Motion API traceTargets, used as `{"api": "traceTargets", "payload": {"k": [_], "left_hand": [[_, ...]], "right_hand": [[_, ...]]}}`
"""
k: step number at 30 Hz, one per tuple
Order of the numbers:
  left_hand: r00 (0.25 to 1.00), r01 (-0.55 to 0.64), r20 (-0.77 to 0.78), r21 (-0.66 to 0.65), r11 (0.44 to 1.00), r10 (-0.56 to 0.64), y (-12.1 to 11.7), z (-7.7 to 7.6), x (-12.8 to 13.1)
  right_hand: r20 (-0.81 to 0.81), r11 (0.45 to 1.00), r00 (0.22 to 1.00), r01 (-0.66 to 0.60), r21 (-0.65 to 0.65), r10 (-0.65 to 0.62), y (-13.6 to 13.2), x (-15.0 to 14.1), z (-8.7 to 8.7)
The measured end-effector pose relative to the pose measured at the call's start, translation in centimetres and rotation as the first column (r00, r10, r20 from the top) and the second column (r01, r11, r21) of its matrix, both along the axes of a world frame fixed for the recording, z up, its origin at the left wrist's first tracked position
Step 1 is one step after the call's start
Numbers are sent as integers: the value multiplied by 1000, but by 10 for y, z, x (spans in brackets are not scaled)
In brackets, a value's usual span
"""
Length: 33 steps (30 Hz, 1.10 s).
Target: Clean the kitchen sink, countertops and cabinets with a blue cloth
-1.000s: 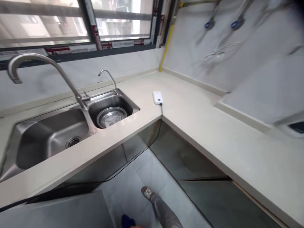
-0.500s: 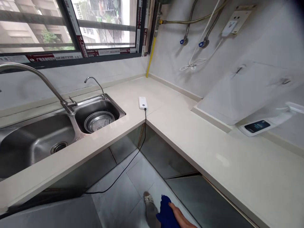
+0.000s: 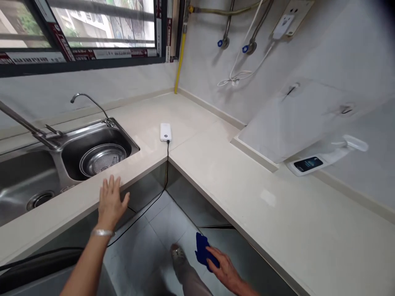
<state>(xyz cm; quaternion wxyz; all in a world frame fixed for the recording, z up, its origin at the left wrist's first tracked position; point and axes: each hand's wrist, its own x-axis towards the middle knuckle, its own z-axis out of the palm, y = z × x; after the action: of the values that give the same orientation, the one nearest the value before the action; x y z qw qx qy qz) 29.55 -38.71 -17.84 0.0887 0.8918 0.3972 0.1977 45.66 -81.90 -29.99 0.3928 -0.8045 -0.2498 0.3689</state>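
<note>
My left hand [image 3: 111, 203], a silver bracelet [image 3: 103, 232] at its wrist, reaches over the front edge of the counter beside the sink. Its fingers are spread and it holds nothing; whether the fingertips touch the counter I cannot tell. Low in front of the right-hand cabinets, my right hand [image 3: 222, 265] grips a dark blue cloth [image 3: 202, 251] between thumb and fingers. On the counter near the inner corner lies a white power bank [image 3: 166, 132], with a black cable [image 3: 167, 172] plugged in and hanging down over the edge.
A steel double sink [image 3: 58, 164] with a round strainer basket [image 3: 103, 158] in its right bowl is at left. The small faucet [image 3: 92, 107] stands behind it. A white handheld device with a dark screen [image 3: 308, 163] lies at right. My foot [image 3: 178, 253] is on the tiled floor.
My left hand has come into view over the counter edge by the sink. My right hand has risen further into view with the blue cloth. The view has turned slightly right.
</note>
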Motion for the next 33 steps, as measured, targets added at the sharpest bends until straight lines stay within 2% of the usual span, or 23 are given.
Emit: {"api": "traceTargets", "payload": {"k": [1,2,4,5,6,9,11,12,15,17,20,23,26,30,31,33], "left_hand": [[999,3,-34,8,1000,-3,18,-2,5],[998,8,-68,-1,1000,-8,34,-5,8],[992,-10,-129,-43,999,5,60,-16,9],[989,-26,-146,-58,998,17,71,-22,8],[988,-37,-150,-58,998,28,79,-28,7],[995,9,-99,0,1000,-9,94,-41,5],[996,68,-67,36,997,-65,97,-45,6],[995,88,-60,45,995,-86,97,-46,6],[990,127,-66,48,991,-124,94,-46,6],[987,142,-84,36,989,-139,92,-44,6],[987,141,-70,-16,990,-142,89,-41,5],[990,142,-10,-43,989,-143,87,-40,5],[989,147,24,-23,989,-146,87,-42,5],[992,118,39,-59,991,-116,88,-45,5],[994,107,31,-84,991,-105,89,-45,5],[995,96,5,-115,989,-96,88,-44,5]], "right_hand": [[128,996,988,-89,3,88,3,10,-1],[283,976,936,-218,-6,211,9,20,-1],[540,890,727,-446,-96,423,31,37,1],[626,842,604,-513,-169,494,48,46,4],[659,805,526,-552,-216,538,67,54,7],[674,732,419,-625,-272,608,135,85,17],[676,654,326,-692,-305,660,181,108,21],[676,636,307,-707,-310,670,202,119,20],[672,622,292,-715,-319,680,246,147,8],[702,666,305,-675,-318,644,253,157,-4],[734,700,287,-628,-340,615,232,157,-11],[711,667,241,-622,-410,661,180,146,1],[676,631,196,-602,-489,710,103,126,23],[658,638,171,-506,-580,734,-23,98,42],[655,608,92,-485,-629,750,-52,93,45],[670,592,-52,-420,-688,741,-96,87,53]]}}
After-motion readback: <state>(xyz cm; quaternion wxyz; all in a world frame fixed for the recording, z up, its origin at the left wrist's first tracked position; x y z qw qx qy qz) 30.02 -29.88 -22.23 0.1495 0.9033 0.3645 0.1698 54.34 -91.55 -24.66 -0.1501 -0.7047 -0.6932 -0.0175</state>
